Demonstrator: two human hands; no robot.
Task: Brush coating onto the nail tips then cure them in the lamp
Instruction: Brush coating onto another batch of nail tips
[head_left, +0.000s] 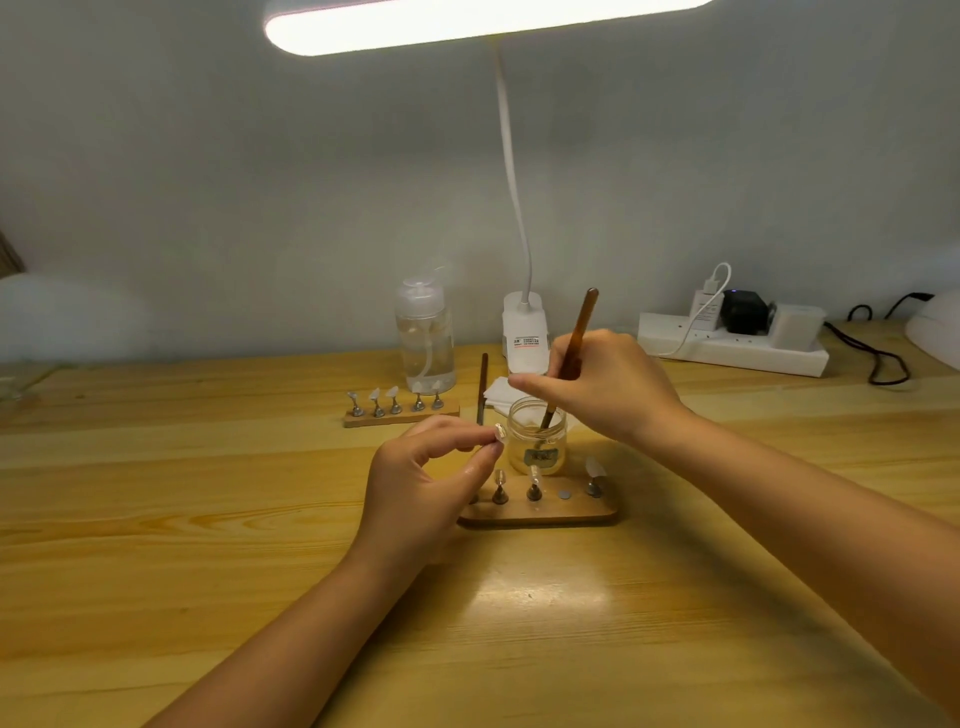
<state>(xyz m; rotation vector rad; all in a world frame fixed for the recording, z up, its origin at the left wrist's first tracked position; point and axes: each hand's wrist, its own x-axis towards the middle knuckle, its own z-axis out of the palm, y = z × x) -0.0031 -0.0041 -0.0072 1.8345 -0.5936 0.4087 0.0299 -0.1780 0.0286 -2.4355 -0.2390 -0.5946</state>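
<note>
Left hand: the left hand (431, 483) was raised a little over the surface (208, 519), with thumb and forefinger pinched closed on one clear nail tip (500, 432); the other fingers were curled.
Right hand: the right hand (602, 384) gripped a brown brush (574, 343) near the middle of its handle, fingers closed around it.
Brush: it stood tilted, the top end leaning to the right, and the lower end was inside the jar (536, 441).
Jar: a small clear jar without lid, standing on the surface just behind the near holder; whether the bristles touched the liquid, it could not be told.
Near holder: a wooden base (540, 512) in front of the jar carried several small metal stands with nail tips; one place (562, 494) showed only a grey disc.
Far holder: a second wooden base (402, 418) stood further back on the left, with five tips on stands.
Second brush: another dark brush (483, 387) lay between the far holder and the jar.
Bottle: a clear pump bottle (425, 335) stood behind the far holder.
Pads: white pads (501, 392) lay behind the jar.
Desk lamp: a white lamp (483, 23) shone from above, its base (525, 332) near the wall.
Power strip: a white strip (732, 348) with plugs lay at the back right.
Curing lamp: a white rounded shape (935, 327) was at the right edge, only partly seen.
</note>
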